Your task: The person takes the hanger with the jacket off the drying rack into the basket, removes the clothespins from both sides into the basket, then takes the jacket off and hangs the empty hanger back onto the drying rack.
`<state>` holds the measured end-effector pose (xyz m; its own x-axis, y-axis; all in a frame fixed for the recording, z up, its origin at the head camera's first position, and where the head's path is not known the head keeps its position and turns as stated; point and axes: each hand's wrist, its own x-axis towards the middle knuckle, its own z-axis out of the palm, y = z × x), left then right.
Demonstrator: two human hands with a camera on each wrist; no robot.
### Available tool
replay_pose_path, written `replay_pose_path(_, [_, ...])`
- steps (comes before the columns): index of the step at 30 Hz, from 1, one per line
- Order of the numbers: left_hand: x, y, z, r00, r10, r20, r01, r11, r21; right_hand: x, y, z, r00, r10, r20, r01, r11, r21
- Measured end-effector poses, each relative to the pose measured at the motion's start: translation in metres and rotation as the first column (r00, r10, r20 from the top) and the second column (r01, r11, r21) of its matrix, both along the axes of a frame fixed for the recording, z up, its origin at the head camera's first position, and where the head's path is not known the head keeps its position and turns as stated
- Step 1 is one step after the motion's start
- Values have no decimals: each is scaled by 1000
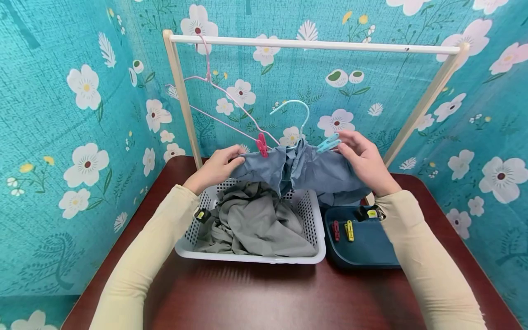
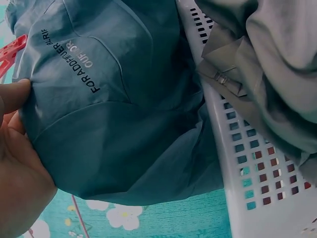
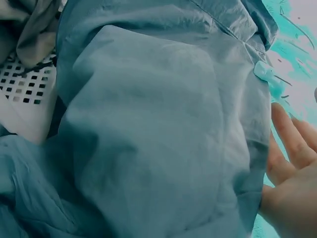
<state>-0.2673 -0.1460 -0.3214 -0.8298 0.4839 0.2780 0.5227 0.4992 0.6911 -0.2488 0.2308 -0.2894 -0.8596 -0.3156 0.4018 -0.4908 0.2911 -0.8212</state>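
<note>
A blue garment [image 1: 270,166] hangs over a light blue hanger [image 1: 306,112], whose hook rises from the garment's middle opening. One red clothespin [image 1: 261,145] is clipped on its left top edge, and a light blue clothespin [image 1: 328,143] sits on the right one. My left hand [image 1: 216,166] pinches the left end of the cloth, thumb in front, beside printed lettering [image 2: 79,67] in the left wrist view. At the opposite end, my right hand [image 1: 363,160] touches the cloth edge near the blue clothespin; its fingers look fairly straight and spread in the right wrist view.
Below is a white basket [image 1: 249,260] with grey cloth [image 1: 255,224]. Right of it, a dark blue tray [image 1: 371,243] holds a red clothespin [image 1: 336,230] and a yellow clothespin [image 1: 349,230]. Behind stands a rack [image 1: 313,44] with a pink hanger [image 1: 208,59] on its bar.
</note>
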Motion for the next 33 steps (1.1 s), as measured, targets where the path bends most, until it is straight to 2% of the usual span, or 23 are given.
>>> replay_pose_path(3, [0, -2, -2, 1000, -5, 13, 5, 999, 33, -3, -3, 0, 1000, -12, -3, 12, 1000, -10])
replay_pose_path(5, [8, 0, 5, 999, -8, 32, 6, 999, 45, -3, -3, -1, 1000, -21, 11, 21, 1000, -17])
replay_pose_path(6, [8, 0, 5, 999, -9, 35, 7, 999, 52, -3, -3, -1, 1000, -21, 18, 22, 999, -25])
replay_pose_path(10, [10, -1, 4, 999, 8, 36, -9, 999, 51, -2, -5, 0, 999, 23, 34, -19, 995, -96])
replay_pose_path(12, [3, -4, -5, 1000, 13, 24, -14, 999, 52, -1, -6, 1, 999, 45, 22, -42, 989, -140])
replay_pose_path(13, [3, -4, -5, 1000, 18, 20, -19, 999, 49, -1, -7, 1, 998, 57, 19, -53, 984, -173])
replay_pose_path(16, [4, -4, -6, 999, 31, 13, -32, 999, 42, 1, -6, 2, 996, 86, 13, -77, 945, -318])
replay_pose_path(19, [3, -4, -7, 999, 40, 12, -40, 998, 49, 3, 0, 5, 989, 146, 17, -122, 874, -470])
replay_pose_path(21, [1, -4, -9, 999, 46, 15, -47, 997, 58, 5, 8, 6, 977, 212, 20, -170, 834, -525])
replay_pose_path(22, [0, -4, -9, 999, 49, 18, -50, 997, 64, 6, 13, 5, 969, 245, 29, -193, 825, -531])
replay_pose_path(24, [-1, -5, -10, 998, 60, 26, -62, 995, 79, 8, 24, 4, 949, 307, 65, -233, 827, -511])
replay_pose_path(27, [-2, -5, -10, 996, 80, 25, -82, 992, 98, 12, 42, -2, 916, 370, 154, -268, 851, -452])
replay_pose_path(31, [-2, -5, -8, 994, 106, 22, -108, 988, 114, 16, 70, -13, 875, 392, 285, -296, 898, -326])
replay_pose_path(33, [-2, -5, -7, 993, 119, 16, -120, 986, 117, 17, 84, -19, 860, 376, 345, -303, 921, -247])
